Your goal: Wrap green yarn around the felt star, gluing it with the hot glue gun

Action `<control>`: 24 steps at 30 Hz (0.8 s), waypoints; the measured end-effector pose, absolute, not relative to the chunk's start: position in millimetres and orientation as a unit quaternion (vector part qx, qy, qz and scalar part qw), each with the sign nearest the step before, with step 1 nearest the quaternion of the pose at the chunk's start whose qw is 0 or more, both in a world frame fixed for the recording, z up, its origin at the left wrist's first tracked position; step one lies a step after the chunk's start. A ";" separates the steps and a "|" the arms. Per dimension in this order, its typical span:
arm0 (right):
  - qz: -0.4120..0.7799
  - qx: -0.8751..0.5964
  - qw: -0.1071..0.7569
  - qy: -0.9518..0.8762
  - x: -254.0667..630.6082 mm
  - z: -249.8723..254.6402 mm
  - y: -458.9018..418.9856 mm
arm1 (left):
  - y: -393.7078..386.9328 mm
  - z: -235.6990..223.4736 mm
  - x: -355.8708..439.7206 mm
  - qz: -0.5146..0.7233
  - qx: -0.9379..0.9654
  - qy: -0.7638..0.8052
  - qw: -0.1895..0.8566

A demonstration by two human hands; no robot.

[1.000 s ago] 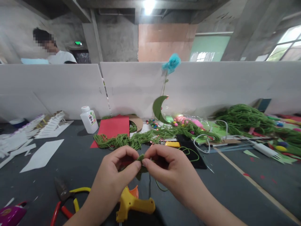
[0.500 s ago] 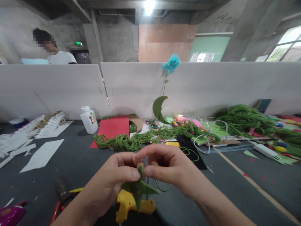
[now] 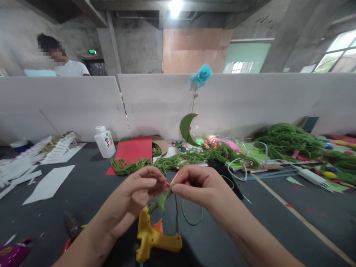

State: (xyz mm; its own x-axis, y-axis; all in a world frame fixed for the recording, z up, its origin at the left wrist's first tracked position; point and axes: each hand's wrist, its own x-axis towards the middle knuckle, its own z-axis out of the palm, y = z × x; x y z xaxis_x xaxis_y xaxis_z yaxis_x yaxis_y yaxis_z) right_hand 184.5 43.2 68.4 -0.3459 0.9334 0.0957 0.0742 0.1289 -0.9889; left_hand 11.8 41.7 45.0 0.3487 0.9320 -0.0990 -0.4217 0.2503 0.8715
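My left hand (image 3: 139,191) and my right hand (image 3: 194,183) meet in front of me, above the dark table (image 3: 278,222). Both pinch a small green felt piece (image 3: 162,200) with a bit of red at its top. The felt hangs down between my fingertips. A thin green thread (image 3: 191,217) loops down from my right hand. Right below my hands a yellow glue gun (image 3: 152,237) lies on the table.
A long bundle of green yarn (image 3: 167,161) lies across the table beyond my hands, beside red paper (image 3: 133,150) and a white bottle (image 3: 105,141). A green crescent with a blue flower (image 3: 191,111) leans on the white partition. A person stands behind it, far left.
The green felt piece has turned from a spread star shape into a narrower hanging strip. My hands have risen a little and shifted slightly apart, still pinching it.
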 end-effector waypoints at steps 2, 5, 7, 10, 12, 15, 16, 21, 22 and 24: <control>0.514 -0.411 0.408 -0.633 184.8 68.4 44.5 | 45.0 43.9 11.2 0.525 0.411 0.374 0.644; 0.496 -0.421 0.409 -0.640 186.0 67.4 46.2 | 48.3 41.6 10.8 0.542 0.496 0.446 0.511; 0.480 -0.426 0.415 -0.645 187.1 66.7 47.4 | 49.1 40.7 10.1 0.525 0.544 0.457 0.470; 0.471 -0.432 0.422 -0.643 187.8 65.9 48.7 | 48.4 40.0 8.3 0.526 0.553 0.435 0.478; 0.474 -0.432 0.420 -0.642 187.4 65.4 48.8 | 47.3 39.8 7.3 0.518 0.555 0.435 0.485; 0.477 -0.428 0.417 -0.645 186.6 64.8 48.3 | 45.5 41.4 6.8 0.481 0.594 0.461 0.451; 0.478 -0.427 0.417 -0.644 186.5 64.8 48.3 | 45.1 42.5 7.0 0.472 0.605 0.468 0.438; 0.474 -0.433 0.416 -0.644 187.0 65.7 49.4 | 43.5 48.2 7.8 0.486 0.571 0.485 0.450; 0.469 -0.436 0.417 -0.645 187.1 65.9 49.6 | 43.0 49.0 7.7 0.494 0.568 0.489 0.441; 0.464 -0.443 0.416 -0.644 187.1 66.1 49.8 | 41.8 49.7 7.2 0.500 0.582 0.494 0.409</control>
State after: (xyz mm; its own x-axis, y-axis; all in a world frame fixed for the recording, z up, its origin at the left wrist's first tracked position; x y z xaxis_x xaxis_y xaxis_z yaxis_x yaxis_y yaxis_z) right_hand 187.1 49.8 66.1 -0.2614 0.9570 0.1259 0.1841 0.1774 -0.9668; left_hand 7.2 41.8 49.7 0.0131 0.9839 0.1783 0.1657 -0.1780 0.9700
